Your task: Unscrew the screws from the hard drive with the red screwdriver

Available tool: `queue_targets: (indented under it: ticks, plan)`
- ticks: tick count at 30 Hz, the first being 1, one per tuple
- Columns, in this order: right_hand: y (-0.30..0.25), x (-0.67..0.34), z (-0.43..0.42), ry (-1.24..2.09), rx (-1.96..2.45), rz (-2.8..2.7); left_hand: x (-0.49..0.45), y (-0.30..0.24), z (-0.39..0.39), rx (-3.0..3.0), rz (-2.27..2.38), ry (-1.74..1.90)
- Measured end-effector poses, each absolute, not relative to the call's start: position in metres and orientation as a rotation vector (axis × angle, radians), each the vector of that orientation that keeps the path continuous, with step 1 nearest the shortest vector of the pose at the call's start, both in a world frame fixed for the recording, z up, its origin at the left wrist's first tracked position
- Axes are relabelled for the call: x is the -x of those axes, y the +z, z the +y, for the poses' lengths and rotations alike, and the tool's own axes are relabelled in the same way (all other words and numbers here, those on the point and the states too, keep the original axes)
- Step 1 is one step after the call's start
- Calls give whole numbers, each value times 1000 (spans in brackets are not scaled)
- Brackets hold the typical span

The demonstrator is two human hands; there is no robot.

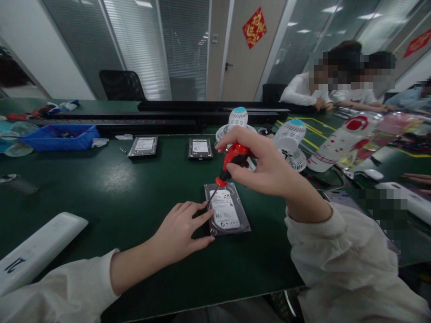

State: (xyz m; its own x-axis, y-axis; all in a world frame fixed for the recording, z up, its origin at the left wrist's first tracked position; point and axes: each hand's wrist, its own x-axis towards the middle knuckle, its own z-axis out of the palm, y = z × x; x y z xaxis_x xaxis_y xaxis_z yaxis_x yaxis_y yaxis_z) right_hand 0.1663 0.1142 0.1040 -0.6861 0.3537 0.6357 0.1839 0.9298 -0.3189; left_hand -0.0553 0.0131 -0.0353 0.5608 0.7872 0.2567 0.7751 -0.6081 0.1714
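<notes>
Checking the work, we find the right hand (264, 163) with its fingers wrapped about the handle of a screwdriver (232, 158), whose shaft slants down to the left edge of a hard drive (226, 211). That drive lies flat, label up, below the right fingers and at the left fingertips. The left hand (182, 226) grasps nothing: its fingers are spread, tips against the drive's left side; whether one steadies the shaft we cannot tell. In our judgement, the tool should stand more upright and seat squarely before any turn, with steady downward pressure and the left fingertips clear of the point. As to clearance, the table (161, 188) has its front edge well apart from the fingers, on the wearer's side. Beyond the left fingers, bare tabletop reaches to a second drive (144, 146); past the right fingers, a white fan (238, 117) restricts forward movement.
</notes>
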Motion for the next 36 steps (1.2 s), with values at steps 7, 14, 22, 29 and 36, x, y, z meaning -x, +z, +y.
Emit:
queue_targets:
  ticks: [7, 14, 22, 29, 36]
  plan:
    - [101, -166, 117, 234, 411, -2295, 55, -35, 13, -2749, 1367, 485]
    - [103, -167, 114, 259, 448, -2347, 55, -36, 13, -2746, 1355, 520]
    - [99, -166, 118, 218, 472, -2255, 55, -37, 13, -2747, 1355, 515]
    - [99, -166, 117, 238, 474, -2259, 55, -37, 14, -2772, 1360, 508]
    - [101, -168, 115, 288, 431, -2304, 55, -36, 13, -2753, 1368, 491]
